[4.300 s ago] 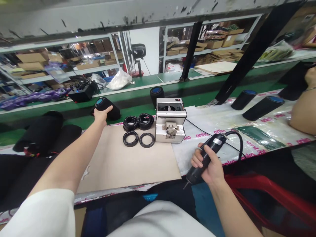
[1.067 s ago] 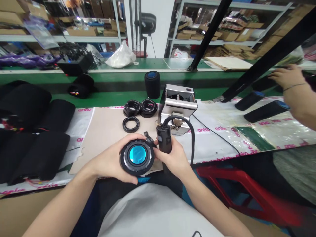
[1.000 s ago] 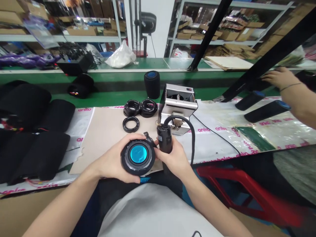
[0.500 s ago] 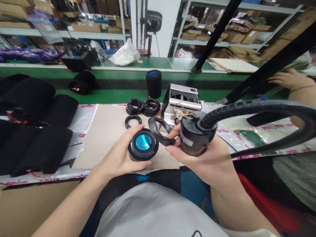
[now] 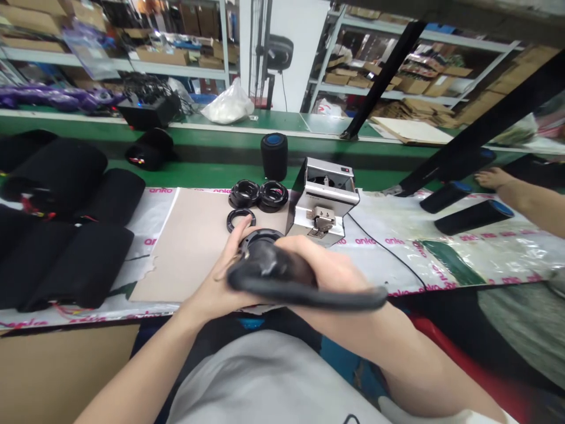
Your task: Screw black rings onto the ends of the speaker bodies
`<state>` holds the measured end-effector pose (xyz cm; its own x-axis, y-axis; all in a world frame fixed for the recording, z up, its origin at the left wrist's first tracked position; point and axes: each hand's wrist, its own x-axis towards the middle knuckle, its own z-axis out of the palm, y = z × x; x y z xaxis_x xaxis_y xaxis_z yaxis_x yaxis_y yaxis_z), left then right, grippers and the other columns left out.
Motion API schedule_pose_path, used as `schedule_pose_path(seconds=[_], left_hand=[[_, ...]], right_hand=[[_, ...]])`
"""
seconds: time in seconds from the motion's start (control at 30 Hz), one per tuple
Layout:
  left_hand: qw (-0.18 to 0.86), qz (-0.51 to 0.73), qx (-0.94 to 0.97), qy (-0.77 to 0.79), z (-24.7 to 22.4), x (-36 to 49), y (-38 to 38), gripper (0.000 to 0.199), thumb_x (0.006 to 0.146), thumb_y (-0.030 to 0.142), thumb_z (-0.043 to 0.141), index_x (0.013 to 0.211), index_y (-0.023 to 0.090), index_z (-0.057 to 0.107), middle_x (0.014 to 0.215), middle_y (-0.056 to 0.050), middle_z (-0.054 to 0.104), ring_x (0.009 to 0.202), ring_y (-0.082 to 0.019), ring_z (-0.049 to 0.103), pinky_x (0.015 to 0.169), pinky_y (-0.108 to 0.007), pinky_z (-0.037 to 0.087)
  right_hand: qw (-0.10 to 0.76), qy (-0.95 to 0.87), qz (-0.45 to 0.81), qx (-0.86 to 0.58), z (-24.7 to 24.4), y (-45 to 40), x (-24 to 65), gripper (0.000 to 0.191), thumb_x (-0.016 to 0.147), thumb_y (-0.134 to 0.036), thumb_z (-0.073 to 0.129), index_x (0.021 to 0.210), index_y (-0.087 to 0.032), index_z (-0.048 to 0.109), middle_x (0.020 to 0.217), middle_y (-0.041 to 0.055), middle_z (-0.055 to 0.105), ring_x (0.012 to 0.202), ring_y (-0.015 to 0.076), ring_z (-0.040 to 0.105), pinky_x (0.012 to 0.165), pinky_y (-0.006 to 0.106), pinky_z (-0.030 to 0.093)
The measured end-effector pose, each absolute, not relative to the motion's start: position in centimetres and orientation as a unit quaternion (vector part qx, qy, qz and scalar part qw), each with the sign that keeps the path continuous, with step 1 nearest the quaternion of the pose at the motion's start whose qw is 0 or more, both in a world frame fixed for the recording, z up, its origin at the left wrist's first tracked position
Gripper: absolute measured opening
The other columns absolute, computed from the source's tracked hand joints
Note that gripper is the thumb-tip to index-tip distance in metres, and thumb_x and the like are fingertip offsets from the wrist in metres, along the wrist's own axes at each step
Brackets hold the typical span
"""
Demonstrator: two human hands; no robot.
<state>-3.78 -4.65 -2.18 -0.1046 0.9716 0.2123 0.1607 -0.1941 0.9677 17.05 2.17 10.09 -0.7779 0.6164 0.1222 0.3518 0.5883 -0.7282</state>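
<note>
I see my left hand (image 5: pixel 225 282) curved around a black round piece (image 5: pixel 260 234), its thumb and fingers apart; the tool blocks my view of most of that grip. My right hand (image 5: pixel 331 268) is wrapped round the black tool (image 5: pixel 276 265), fingers closed as far as I can tell, with the thick cord (image 5: pixel 318 297) blurred across it. The tool is over the round piece; I can't see its tip or whether the two touch.

Just beyond my left fingers, a loose ring (image 5: pixel 230 222) lies on the cardboard (image 5: pixel 180 253), with two ring stacks (image 5: pixel 271 206) behind it. To their right is the silver machine (image 5: pixel 329 203). An upright cylinder (image 5: pixel 274 160) with a blue top is behind the stacks. Black rolls (image 5: pixel 79 259) lie at far left. At far right, a co-worker's hand (image 5: pixel 492 178) is near two tilted cylinders (image 5: pixel 474 218).
</note>
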Motion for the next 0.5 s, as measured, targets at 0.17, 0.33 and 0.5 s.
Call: schedule_pose_path(seconds=[0.17, 0.33, 0.5], left_hand=[[0.354, 0.546, 0.554, 0.519, -2.0, -3.8, -4.5, 0.123, 0.066, 0.044, 0.105, 0.167, 0.027, 0.038, 0.171, -0.017, 0.048, 0.161, -0.045, 0.045, 0.131, -0.060, 0.042], [0.368, 0.544, 0.544, 0.522, -2.1, -3.7, -4.2, 0.124, 0.066, 0.046, 0.104, 0.167, 0.028, 0.035, 0.168, -0.018, 0.053, 0.159, -0.045, 0.048, 0.128, -0.060, 0.047], [0.336, 0.547, 0.567, 0.516, -2.2, -3.7, -4.1, 0.120, 0.069, 0.044, 0.102, 0.167, 0.027, 0.035, 0.169, -0.018, 0.052, 0.157, -0.043, 0.051, 0.128, -0.058, 0.048]], right_hand=[[0.282, -0.812, 0.399, -0.320, 8.4, 4.9, 17.8, 0.078, 0.069, -0.039, 0.102, 0.139, -0.028, 0.069, 0.135, 0.0040, 0.075, 0.130, 0.0307, 0.069, 0.112, 0.044, 0.058], [0.235, -0.785, 0.503, -0.276, 7.2, 5.6, 16.9, 0.084, 0.067, -0.029, 0.103, 0.143, -0.029, 0.068, 0.141, 0.0031, 0.073, 0.138, 0.0304, 0.066, 0.123, 0.046, 0.053], [0.269, -0.768, 0.509, -0.282, 7.5, 5.3, 16.0, 0.063, 0.070, -0.024, 0.101, 0.125, -0.026, 0.070, 0.125, 0.0000, 0.078, 0.121, 0.0257, 0.074, 0.110, 0.040, 0.061]])
